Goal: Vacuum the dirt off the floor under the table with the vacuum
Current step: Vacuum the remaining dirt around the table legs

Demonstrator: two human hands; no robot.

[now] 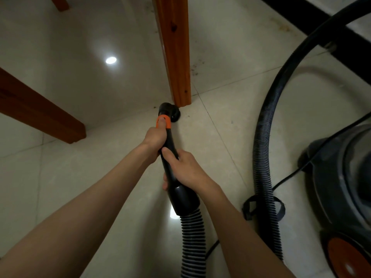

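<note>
I held the vacuum wand (168,157) with both hands. My left hand (154,141) was wrapped around it far along, with my thumb lying on the orange ring (163,121). I think I held it there so I could aim the tip well. My right hand (186,167) was curled tight around the wand nearer to me, just above the spot where the bumpy hose (192,233) joins on. That hand looked like the one that pushes.

The round black nozzle (170,112) was down on the tile floor (80,177). It sat right beside the foot of the wooden table leg (176,57), so close it seemed to touch it. I think dirt hides in that corner, so I pushed the nozzle in there.

Little dark specks of dirt (195,69) were on the floor to the right of the leg, farther away. A few more bits lay near the nozzle. So I think the job was not done yet.

The vacuum's body (341,197) sat on the floor at my right. That is the tub where the dirt goes. I could not see inside it. Its long hose looped up high and came back around to me. Another table leg (40,113) stood at the left, well apart from the nozzle.
</note>
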